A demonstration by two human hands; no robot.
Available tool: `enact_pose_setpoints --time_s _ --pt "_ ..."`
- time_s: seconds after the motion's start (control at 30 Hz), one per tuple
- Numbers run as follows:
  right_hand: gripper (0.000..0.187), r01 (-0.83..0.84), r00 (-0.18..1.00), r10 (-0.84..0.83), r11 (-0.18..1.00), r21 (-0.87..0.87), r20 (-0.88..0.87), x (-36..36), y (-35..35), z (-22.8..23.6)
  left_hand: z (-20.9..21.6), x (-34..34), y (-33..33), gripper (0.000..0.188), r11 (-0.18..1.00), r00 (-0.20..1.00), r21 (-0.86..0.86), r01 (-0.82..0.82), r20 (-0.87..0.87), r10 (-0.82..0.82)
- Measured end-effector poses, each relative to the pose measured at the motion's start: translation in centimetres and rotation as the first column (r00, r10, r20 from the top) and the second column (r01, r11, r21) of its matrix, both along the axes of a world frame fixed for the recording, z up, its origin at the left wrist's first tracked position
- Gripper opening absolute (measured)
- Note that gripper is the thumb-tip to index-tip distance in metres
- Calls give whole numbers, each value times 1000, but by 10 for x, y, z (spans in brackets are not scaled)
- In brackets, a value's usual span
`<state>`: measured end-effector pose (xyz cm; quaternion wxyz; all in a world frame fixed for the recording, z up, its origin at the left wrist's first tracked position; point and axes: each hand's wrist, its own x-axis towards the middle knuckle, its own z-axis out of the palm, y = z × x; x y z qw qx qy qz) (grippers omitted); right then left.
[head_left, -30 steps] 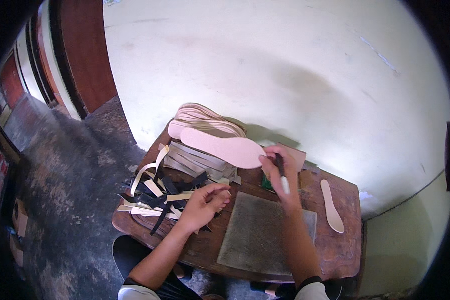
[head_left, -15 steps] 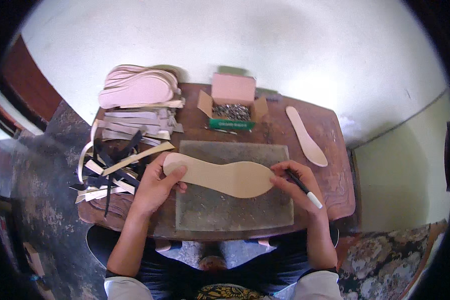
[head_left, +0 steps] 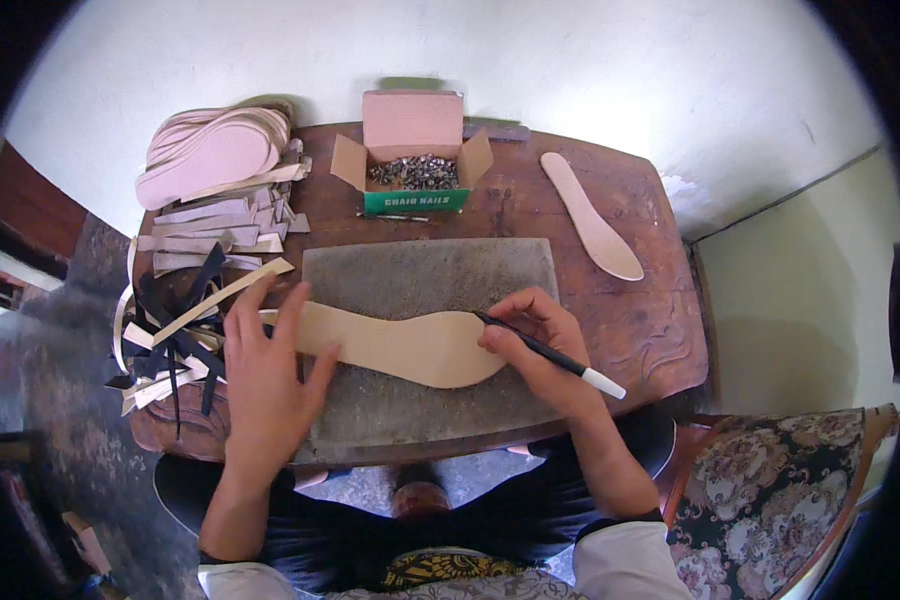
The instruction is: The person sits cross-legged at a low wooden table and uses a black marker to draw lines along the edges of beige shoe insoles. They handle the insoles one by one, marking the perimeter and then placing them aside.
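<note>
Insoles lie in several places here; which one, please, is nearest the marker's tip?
The insole on the grey slab; the insole stack at back left and lone insole at right lie farther from the marker.

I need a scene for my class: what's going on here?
A person's left hand is spread over the narrow end of an insole on a mat. The right hand holds a pen, its tip at the wide end's far edge. More insoles and strips lie to the left, an open box of metal bits stands beyond the mat, and a single insole lies to the right.
</note>
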<state>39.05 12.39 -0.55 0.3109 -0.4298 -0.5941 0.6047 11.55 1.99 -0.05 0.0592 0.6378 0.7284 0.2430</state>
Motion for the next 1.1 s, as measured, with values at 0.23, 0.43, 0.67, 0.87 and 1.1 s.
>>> enact_pose_setpoints --time_s 0.23,0.43,0.67,0.87,1.1 --pt "14 -34 999 31 990 134 26 -7 -1 -20 -25 26 8 46 948 946 45 315 -97 -309" --pt "13 -14 999 8 988 157 35 -4 1 -28 -22 34 2 50 953 945 -61 298 -123 -303" --pt "14 21 995 -44 968 251 87 -8 3 -28 -1 48 -13 57 936 948 -165 310 -29 -318" --pt "17 72 989 -112 939 335 100 -15 5 -32 -18 37 -5 57 914 917 -69 399 47 -396" --pt "19 16 978 -100 913 408 185 -11 10 -34 -31 34 -7 57 918 919 29 395 9 -395"
